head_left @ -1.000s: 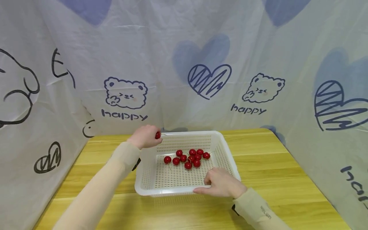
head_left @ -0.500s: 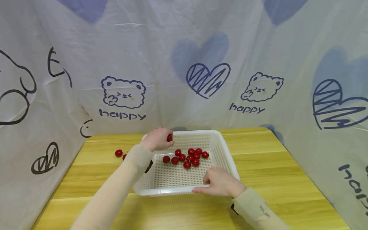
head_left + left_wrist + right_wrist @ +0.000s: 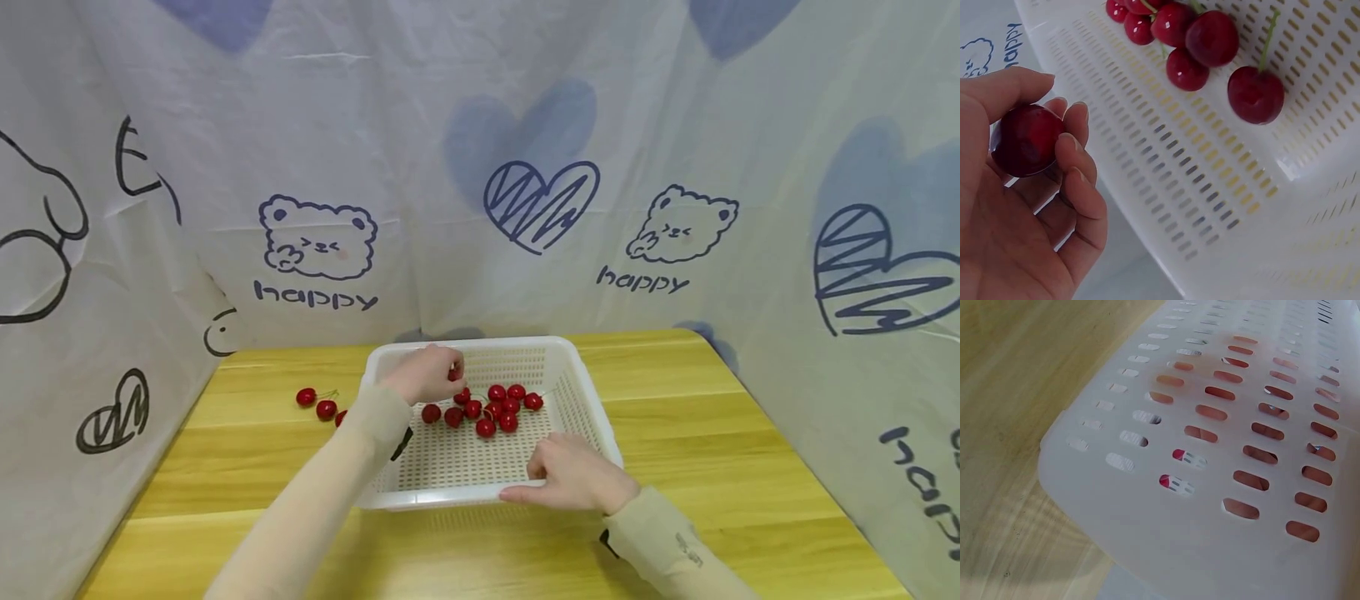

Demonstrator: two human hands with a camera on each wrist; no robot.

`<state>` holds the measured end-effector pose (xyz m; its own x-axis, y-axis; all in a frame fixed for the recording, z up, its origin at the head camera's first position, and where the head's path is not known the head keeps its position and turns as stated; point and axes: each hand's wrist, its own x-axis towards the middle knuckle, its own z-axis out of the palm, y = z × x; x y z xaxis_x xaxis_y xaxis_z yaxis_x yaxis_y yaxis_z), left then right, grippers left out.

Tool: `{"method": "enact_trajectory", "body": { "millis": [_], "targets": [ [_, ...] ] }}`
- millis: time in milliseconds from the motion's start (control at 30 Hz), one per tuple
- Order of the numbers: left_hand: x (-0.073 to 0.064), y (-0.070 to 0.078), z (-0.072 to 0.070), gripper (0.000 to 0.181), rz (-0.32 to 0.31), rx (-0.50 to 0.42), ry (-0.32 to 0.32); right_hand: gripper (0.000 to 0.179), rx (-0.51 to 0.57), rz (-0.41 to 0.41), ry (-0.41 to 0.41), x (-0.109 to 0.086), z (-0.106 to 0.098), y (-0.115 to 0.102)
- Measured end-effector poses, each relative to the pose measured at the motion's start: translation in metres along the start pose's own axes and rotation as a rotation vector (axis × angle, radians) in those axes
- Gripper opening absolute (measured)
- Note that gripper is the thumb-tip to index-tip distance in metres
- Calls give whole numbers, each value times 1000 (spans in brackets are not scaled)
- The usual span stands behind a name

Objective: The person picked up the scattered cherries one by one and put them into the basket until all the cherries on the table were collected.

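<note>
A white slotted plastic basket stands on the table with several red cherries on its floor. Over its back left part, my left hand pinches one dark red cherry between thumb and fingers. The left wrist view shows that cherry apart from the others below. My right hand grips the near rim, thumb outside and fingers curled inside. In the right wrist view the basket's wall hides most of that hand; bits of its fingers show through the slots.
Left of the basket, several loose cherries lie on the yellow wood-grain table, one partly hidden by the left sleeve. A printed white cloth hangs behind the table and along both sides.
My left hand has moved right and inward with the cherry, from the basket's back left corner to above its inside. Loose cherries behind the sleeve have come into view. The right hand keeps its grip.
</note>
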<state>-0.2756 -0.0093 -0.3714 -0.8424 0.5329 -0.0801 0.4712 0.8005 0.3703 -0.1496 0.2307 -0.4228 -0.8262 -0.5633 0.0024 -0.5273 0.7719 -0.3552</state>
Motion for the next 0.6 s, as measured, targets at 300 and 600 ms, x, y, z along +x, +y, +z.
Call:
{"method": "enact_trajectory", "body": {
  "millis": [300,600],
  "targets": [
    [6,-4,13,19,-7,8,6,66,6,6,0,0,0,0],
    [9,-10,26,15,-31,-6,12,66,-4,-5,2,0,0,1]
  ]
}}
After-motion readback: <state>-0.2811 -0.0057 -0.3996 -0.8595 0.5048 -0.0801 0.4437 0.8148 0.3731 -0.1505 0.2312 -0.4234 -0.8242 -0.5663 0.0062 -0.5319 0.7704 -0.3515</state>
